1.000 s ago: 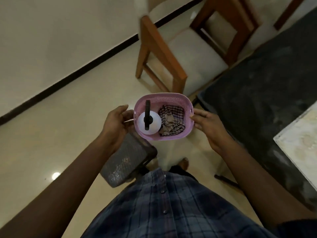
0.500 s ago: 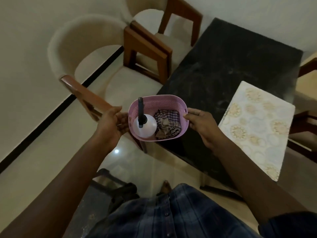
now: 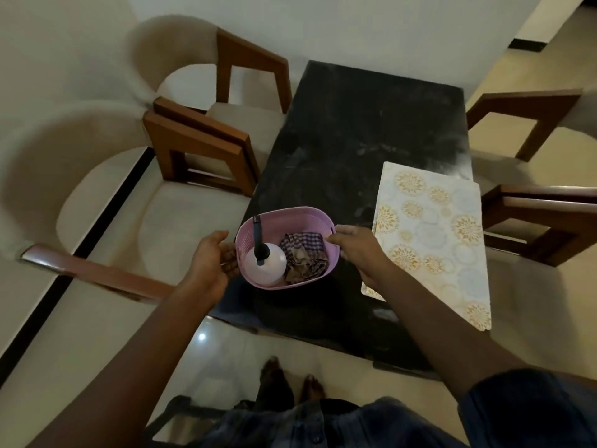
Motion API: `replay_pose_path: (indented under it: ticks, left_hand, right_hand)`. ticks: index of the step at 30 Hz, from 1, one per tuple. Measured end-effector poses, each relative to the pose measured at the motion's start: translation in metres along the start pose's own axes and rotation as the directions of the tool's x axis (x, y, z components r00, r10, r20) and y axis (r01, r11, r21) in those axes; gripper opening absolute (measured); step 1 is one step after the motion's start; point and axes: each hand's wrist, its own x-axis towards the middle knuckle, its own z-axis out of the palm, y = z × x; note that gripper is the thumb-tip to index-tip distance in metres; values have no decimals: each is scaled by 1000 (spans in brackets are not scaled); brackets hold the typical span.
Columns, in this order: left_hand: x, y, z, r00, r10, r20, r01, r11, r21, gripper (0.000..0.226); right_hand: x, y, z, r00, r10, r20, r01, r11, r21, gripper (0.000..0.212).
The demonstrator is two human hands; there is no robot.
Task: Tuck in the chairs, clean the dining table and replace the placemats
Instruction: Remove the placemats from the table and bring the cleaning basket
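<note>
Wood-armed chairs (image 3: 200, 147) stand on the left, pulled back from the bench (image 3: 355, 124), whose dark top shows pale smears. Next comes the left hand (image 3: 214, 260), its palm laid against the left wall of the pink basket (image 3: 284, 212). The fingers look loosely bent, and whether that grip truly clasps the wall I cannot tell from this angle. The basket is at the bench's near left part, its long axis running left to right, so each hand has one end. Inside, a white spray bottle (image 3: 265, 265) with a dark nozzle stands in the left half, and a crumpled checked cloth (image 3: 303, 257) fills the right half. The right hand (image 3: 358, 252) pinches the right rim. Just right of it a stack of patterned placemats (image 3: 433, 234) lies along the bench's right edge, with two more chairs (image 3: 533, 210) beyond. Setting the basket down probably wants the bare top left of the placemats.
</note>
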Motion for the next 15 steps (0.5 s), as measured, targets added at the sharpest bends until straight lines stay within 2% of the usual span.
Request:
replay_pose_path:
  ticks: [1,3,6,10,15]
  left_hand:
    - [4,2,3,1000,-4,-4,4,1000,10,38]
    - [10,5,6,1000,-18,-5,18,999,32,37]
    - [17,8,11,1000,-27,10,26,999,48,36]
    - [26,13,13,999,-32,16,31,996,80,35]
    - [31,13,9,1000,-16,12,14,987,159,29]
  right_hand:
    - [1,-2,0,1000,5,-7,-5,1000,7,8]
    - [7,1,2,999,14,-31,-13,1000,17,8]
    - [14,4,5,998,27,-55,-27,1000,9,22]
    - [21,9,7,995,39,-95,-37,999,16,14]
    - [23,15,5,991,68,-115,-63,997,48,38]
